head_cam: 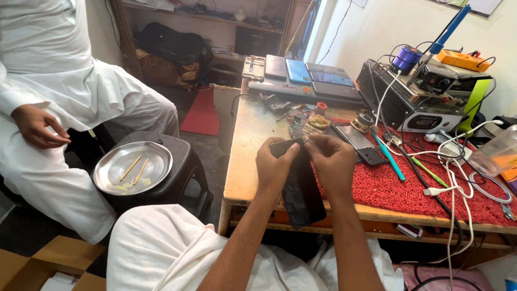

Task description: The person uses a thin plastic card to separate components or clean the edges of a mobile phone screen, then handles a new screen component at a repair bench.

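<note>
Both hands pinch the far end of a flat black glossy rectangular phone [302,194], held tilted over the near edge of the worn wooden workbench [245,161]. Left hand [273,168] has its thumb pressed on the top corner; right hand [335,164] closes its fingertips on the same end. Right: coarse red looped mat [388,188], teal plastic tweezers [389,157], white cables [449,178]. Far: row of flat phones [307,73]. Left: round steel plate [132,167] on black stool [180,178].

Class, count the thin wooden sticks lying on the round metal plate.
2: both sticks lie side by side near the middle of the metal plate, on the dark stool left of the workbench.
</note>
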